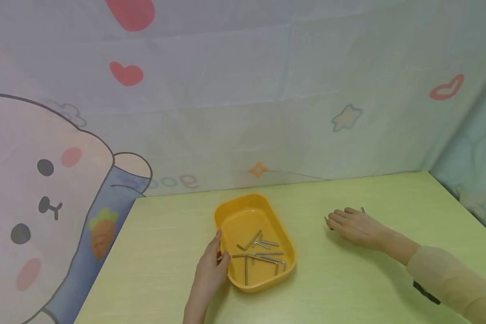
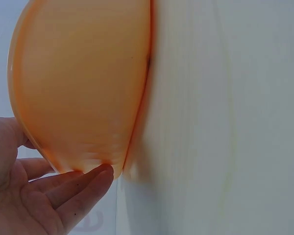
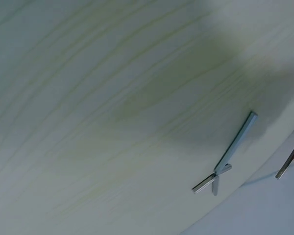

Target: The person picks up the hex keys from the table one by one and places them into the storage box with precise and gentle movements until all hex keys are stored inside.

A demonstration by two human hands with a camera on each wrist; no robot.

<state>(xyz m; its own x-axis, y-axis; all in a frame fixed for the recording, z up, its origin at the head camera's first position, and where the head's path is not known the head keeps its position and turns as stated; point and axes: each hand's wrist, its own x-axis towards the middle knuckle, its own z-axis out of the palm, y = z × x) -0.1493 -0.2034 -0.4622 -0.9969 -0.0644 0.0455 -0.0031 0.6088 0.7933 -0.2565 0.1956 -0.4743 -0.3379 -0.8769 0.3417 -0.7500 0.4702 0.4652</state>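
A yellow tray (image 1: 253, 287) stands on the table with several L-shaped hex keys (image 1: 263, 257) lying in it. My left hand (image 1: 210, 265) grips the tray's left side, thumb at the rim; in the left wrist view its fingers (image 2: 88, 196) press on the outer wall. Off to the right of the tray, my right hand (image 1: 358, 227) is held over the table, palm down. It pinches a hex key (image 3: 290, 157), whose end shows at the right edge of the right wrist view. Below lie loose hex keys (image 3: 235, 142), crossing each other; the hand mostly hides them in the head view.
The light wood table (image 1: 166, 252) runs back to a hanging cloth (image 1: 235, 135) printed with hearts and a cartoon bear. Another cloth (image 1: 474, 148) hangs along the right side. A dark strap (image 1: 426, 292) is at the right sleeve.
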